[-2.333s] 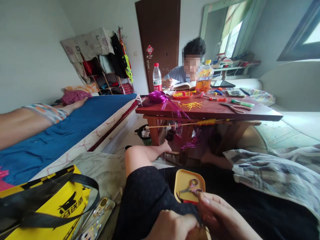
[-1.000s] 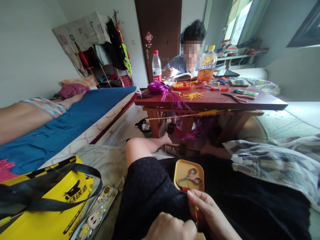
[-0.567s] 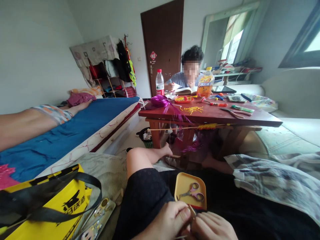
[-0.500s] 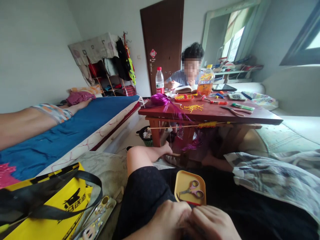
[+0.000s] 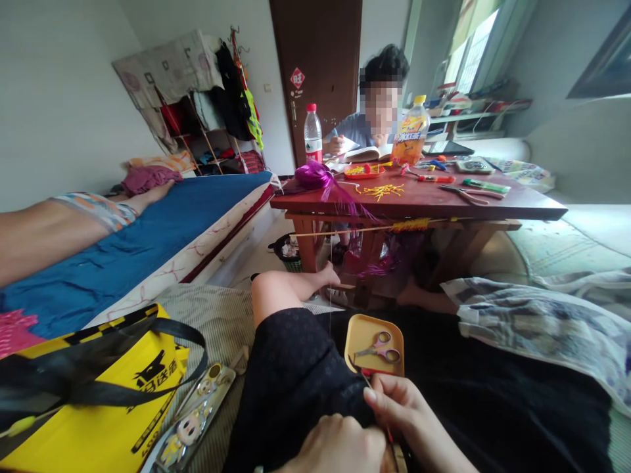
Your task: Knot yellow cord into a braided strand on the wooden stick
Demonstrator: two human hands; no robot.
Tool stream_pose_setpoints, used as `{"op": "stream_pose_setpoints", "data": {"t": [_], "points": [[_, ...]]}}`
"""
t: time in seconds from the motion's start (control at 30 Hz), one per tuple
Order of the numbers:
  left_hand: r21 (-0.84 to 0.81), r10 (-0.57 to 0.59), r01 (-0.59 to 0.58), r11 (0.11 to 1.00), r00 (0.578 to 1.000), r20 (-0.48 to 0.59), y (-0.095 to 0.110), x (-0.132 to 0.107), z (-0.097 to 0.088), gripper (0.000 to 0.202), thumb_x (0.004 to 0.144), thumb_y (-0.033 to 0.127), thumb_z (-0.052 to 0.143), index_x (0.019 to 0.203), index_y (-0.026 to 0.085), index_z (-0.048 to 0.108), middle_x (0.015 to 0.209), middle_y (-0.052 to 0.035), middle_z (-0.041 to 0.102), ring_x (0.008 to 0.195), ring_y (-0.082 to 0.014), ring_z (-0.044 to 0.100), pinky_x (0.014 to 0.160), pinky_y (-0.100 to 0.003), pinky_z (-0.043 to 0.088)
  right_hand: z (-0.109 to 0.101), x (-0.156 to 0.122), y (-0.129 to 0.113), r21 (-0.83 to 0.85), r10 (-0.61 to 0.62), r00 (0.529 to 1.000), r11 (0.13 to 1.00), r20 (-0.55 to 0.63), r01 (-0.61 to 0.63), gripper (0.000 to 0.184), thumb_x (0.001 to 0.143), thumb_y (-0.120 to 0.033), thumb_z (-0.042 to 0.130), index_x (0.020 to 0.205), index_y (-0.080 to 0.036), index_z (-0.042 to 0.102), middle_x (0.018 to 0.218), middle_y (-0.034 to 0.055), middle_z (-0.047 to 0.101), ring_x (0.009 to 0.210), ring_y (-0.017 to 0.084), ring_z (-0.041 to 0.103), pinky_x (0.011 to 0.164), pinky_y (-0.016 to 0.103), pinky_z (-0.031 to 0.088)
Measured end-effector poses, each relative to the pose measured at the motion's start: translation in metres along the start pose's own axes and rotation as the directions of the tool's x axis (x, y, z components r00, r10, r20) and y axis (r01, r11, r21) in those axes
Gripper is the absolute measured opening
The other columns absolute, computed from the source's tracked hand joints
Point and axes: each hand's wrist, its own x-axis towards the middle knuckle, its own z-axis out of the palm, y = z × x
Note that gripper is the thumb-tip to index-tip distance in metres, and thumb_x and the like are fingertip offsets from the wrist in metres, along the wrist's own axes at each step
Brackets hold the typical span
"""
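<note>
My right hand (image 5: pixel 407 410) pinches a thin dark strand (image 5: pixel 363 378) between thumb and fingertips, over my lap. A bit of red shows below these fingers, beside a small wooden piece (image 5: pixel 398 458) at the bottom edge. Close on the left, my left hand (image 5: pixel 340 445) is curled shut with its knuckles up. Whatever it holds is hidden. Just beyond the hands, a yellow tray (image 5: pixel 351 341) rests on the black cloth over my lap. Small scissors (image 5: pixel 377 349) with pinkish-purple handles lie in it, partly opened.
A low red-brown table (image 5: pixel 325 205) ahead bears purple strands (image 5: pixel 315 176), yellow pieces (image 5: pixel 382 191), pliers (image 5: pixel 466 194) and two bottles. A person (image 5: pixel 345 139) sits behind it with a book. On my left are a yellow bag (image 5: pixel 113 401), a phone case (image 5: pixel 194 420) and someone lying on a bed.
The view has tilted down slightly. My hands, pressed together before, have come apart: the right has risen with the strand showing in its fingers, and the left sits lower.
</note>
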Motion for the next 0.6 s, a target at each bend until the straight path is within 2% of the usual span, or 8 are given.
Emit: {"op": "stream_pose_setpoints", "data": {"t": [0.1, 0.27, 0.43, 0.53, 0.6], "points": [[-0.002, 0.008, -0.008, 1.0, 1.0, -0.014, 0.001, -0.001, -0.0004, 0.07, 0.079, 0.065, 0.024, 0.076, 0.013, 0.07, 0.047, -0.0117, 0.06, 0.036, -0.0196, 0.053, 0.041, -0.027, 0.038, -0.0016, 0.0014, 0.0037, 0.019, 0.003, 1.0, 1.0, 0.001, -0.003, 0.053, 0.06, -0.056, 0.067, 0.048, -0.018, 0.033, 0.038, -0.0091, 0.03, 0.037, 0.001, 0.017, 0.038, 0.018, 0.012], [0.014, -0.015, 0.014, 1.0, 0.996, 0.088, 0.006, 0.0016, -0.0077, 0.077, 0.078, 0.067, 0.017, 0.08, 0.01, 0.069, 0.053, -0.0166, 0.063, 0.04, -0.0238, 0.057, 0.042, -0.029, 0.04, -0.0035, 0.0015, 0.0012, 0.064, 0.011, 1.0, 0.998, 0.004, -0.012, 0.052, 0.062, -0.054, 0.068, 0.049, -0.018, 0.032, 0.039, -0.0094, 0.03, 0.037, 0.001, 0.017, 0.038, 0.018, 0.011], [-0.013, -0.006, 0.006, 1.0, 1.0, 0.017, 0.0073, 0.0039, -0.0054, 0.073, 0.078, 0.067, 0.019, 0.074, 0.013, 0.068, 0.048, -0.0126, 0.061, 0.037, -0.0199, 0.054, 0.042, -0.027, 0.039, -0.0049, 0.0013, -0.0016, 0.094, 0.023, 1.0, 0.995, 0.014, -0.024, 0.05, 0.063, -0.052, 0.068, 0.05, -0.018, 0.034, 0.039, -0.0093, 0.031, 0.036, 0.001, 0.017, 0.037, 0.018, 0.011], [-0.019, 0.003, -0.003, 1.0, 1.0, 0.006, 0.0081, 0.0057, -0.0039, 0.072, 0.078, 0.067, 0.02, 0.073, 0.013, 0.067, 0.047, -0.012, 0.06, 0.036, -0.0194, 0.053, 0.042, -0.026, 0.038, -0.0057, 0.003, -0.0012, 0.109, 0.023, 1.0, 0.994, 0.016, -0.024, 0.049, 0.064, -0.05, 0.067, 0.05, -0.018, 0.033, 0.038, -0.01, 0.028, 0.036, 0.001, 0.016, 0.036, 0.018, 0.01], [-0.02, -0.01, 0.011, 1.0, 0.999, 0.035, 0.0098, 0.0067, -0.0051, 0.071, 0.079, 0.066, 0.021, 0.076, 0.012, 0.068, 0.049, -0.0135, 0.061, 0.038, -0.0207, 0.054, 0.043, -0.027, 0.038, -0.0059, 0.005, -0.0006, 0.116, 0.02, 1.0, 0.993, 0.015, -0.022, 0.049, 0.065, -0.049, 0.067, 0.05, -0.018, 0.033, 0.038, -0.0101, 0.028, 0.036, 0.001, 0.015, 0.037, 0.018, 0.009]]}}
